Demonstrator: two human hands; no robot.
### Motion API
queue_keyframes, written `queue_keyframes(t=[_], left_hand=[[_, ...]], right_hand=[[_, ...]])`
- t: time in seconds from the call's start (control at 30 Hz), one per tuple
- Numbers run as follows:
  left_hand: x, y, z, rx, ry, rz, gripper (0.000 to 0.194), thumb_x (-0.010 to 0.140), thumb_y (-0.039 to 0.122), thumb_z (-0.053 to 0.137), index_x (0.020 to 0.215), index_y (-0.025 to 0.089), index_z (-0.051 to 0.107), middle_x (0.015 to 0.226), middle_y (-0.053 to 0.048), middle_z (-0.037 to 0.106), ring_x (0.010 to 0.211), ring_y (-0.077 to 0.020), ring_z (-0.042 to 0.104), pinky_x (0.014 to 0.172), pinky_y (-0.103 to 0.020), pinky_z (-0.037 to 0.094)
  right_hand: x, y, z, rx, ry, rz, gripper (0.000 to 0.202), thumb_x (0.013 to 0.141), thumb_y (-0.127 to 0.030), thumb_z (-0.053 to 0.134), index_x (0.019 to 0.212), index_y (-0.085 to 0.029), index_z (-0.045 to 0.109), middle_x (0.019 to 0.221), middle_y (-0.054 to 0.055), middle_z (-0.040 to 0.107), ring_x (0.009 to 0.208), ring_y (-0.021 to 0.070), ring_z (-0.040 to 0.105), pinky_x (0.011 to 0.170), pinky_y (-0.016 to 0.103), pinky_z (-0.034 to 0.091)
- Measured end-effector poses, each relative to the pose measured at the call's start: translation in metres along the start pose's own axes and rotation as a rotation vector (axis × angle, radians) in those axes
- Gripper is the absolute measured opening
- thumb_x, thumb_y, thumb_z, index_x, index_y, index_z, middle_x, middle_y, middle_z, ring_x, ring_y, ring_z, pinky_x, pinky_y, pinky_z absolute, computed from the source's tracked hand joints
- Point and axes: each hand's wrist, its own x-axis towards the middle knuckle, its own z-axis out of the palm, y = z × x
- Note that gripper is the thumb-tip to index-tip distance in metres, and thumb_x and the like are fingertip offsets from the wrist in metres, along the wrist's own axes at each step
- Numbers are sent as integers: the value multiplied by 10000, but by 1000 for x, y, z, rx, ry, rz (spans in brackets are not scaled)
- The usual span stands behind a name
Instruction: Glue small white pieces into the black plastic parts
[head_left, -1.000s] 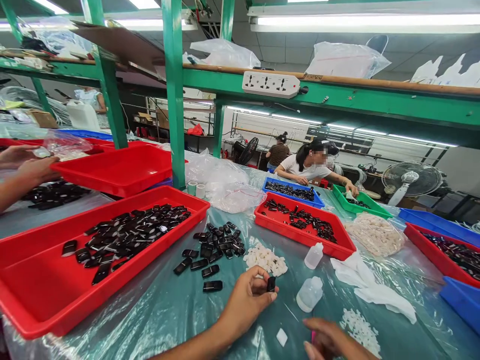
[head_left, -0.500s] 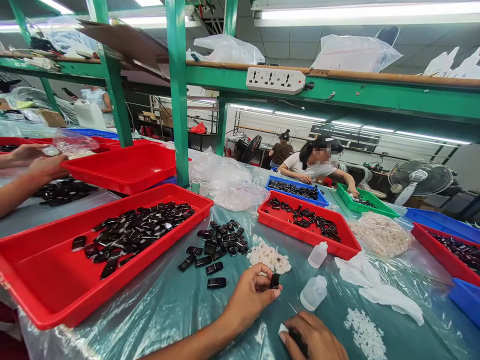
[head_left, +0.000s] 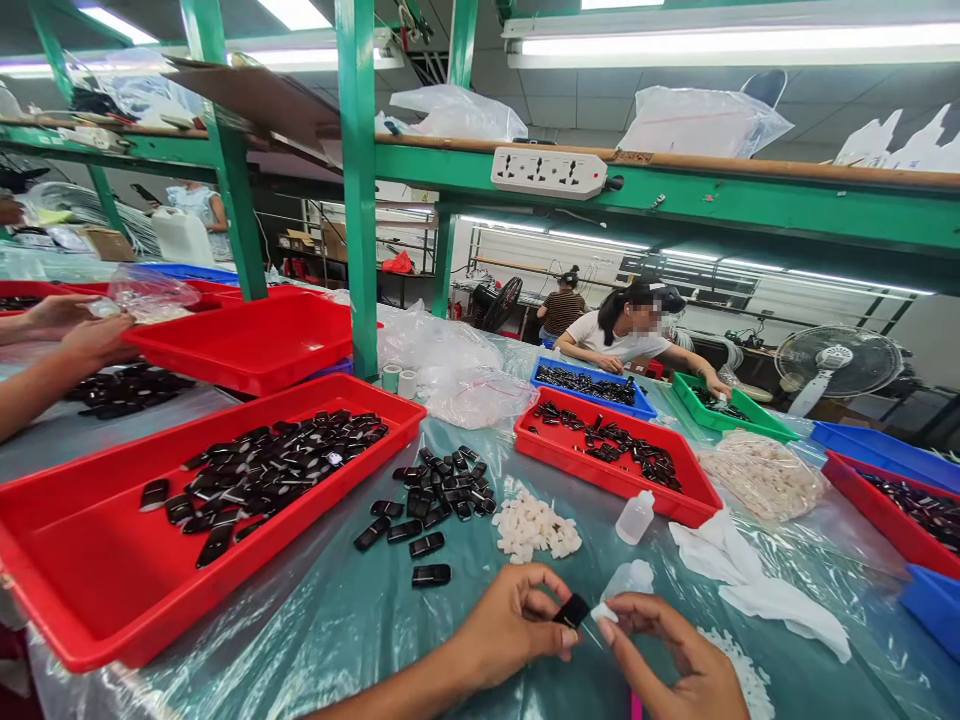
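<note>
My two bare hands are close together over a table (head_left: pixel 322 655) covered in green, with clear plastic sheeting on top. My left hand (head_left: pixel 517 628) grips a small, glossy black plastic casing (head_left: pixel 572 610) between thumb and fingertips, the other fingers curled in. My right hand (head_left: pixel 679 655) pinches a small white piece (head_left: pixel 603 612) between thumb and forefinger, just beside the casing's right end; I cannot tell whether the two touch. The bright pink edge of something shows beneath my right palm.

Beyond my left hand, loose black casings (head_left: pixel 450 488) lie in a heap, next to a mound of white pieces (head_left: pixel 535 528). Left of them, a long red tray (head_left: pixel 82 570) holds many more casings. Ahead of my right hand, a translucent squeeze bottle (head_left: pixel 635 518) stands upright; a second bottle (head_left: pixel 631 577) is partly hidden by my fingers. Crumpled white cloth (head_left: pixel 787 608) lies to the right, and small white bits (head_left: pixel 754 685) show from behind my hand.

A shelf beam above carries a white power strip (head_left: pixel 549 172) with three sockets and a red light. Farther back, the marks on a small yellow label (head_left: pixel 425 197) are too small to read. Across the table, a co-worker's hand (head_left: pixel 718 386) reaches into a green tray (head_left: pixel 776 434).
</note>
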Motion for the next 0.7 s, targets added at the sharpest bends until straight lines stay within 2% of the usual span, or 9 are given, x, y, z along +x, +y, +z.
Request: queue_keyframes(t=[0.2, 0.3, 0.47, 0.63, 0.7], left_hand=[[-2, -3, 1, 5, -56, -2, 436, 475, 425, 804, 712, 149, 563, 572, 16, 599, 492, -109, 535, 554, -234, 364], [-2, -4, 1, 3, -60, -2, 444, 474, 436, 802, 712, 150, 560, 571, 20, 598, 491, -99, 529, 553, -227, 367], [-2, -3, 1, 12, -42, -4, 470, 461, 461, 801, 712, 152, 550, 552, 25, 594, 483, -100, 528, 530, -215, 353], [-2, -1, 1, -74, -106, -28, 484, 466, 438, 814, 754, 156, 547, 616, 3, 639, 486, -116, 572, 540, -230, 392], [-3, 0, 0, -106, -130, -36, 480, 473, 424, 818, 762, 151, 550, 646, -16, 658, 480, -120, 582, 534, -234, 407]], right_hand=[[3, -1, 4, 16, 10, -22, 176, 673, -390, 672, 716, -220, 679, 633, -10, 677, 602, 151, 631, 615, 198, 473], [0, 1, 9, 51, 63, -12, 243, 670, -459, 669, 702, -218, 674, 618, -5, 663, 591, 158, 615, 608, 216, 463], [-1, -2, 13, 83, 41, 8, 303, 651, -526, 665, 674, -224, 679, 592, -5, 655, 581, 168, 605, 601, 228, 459], [-3, -2, 18, 126, 128, 38, 299, 640, -525, 679, 664, -228, 708, 641, 15, 689, 618, 189, 631, 631, 246, 486], [-4, 0, 20, 148, 167, 2, 269, 662, -499, 675, 688, -236, 722, 700, 29, 707, 658, 200, 642, 653, 262, 497]])
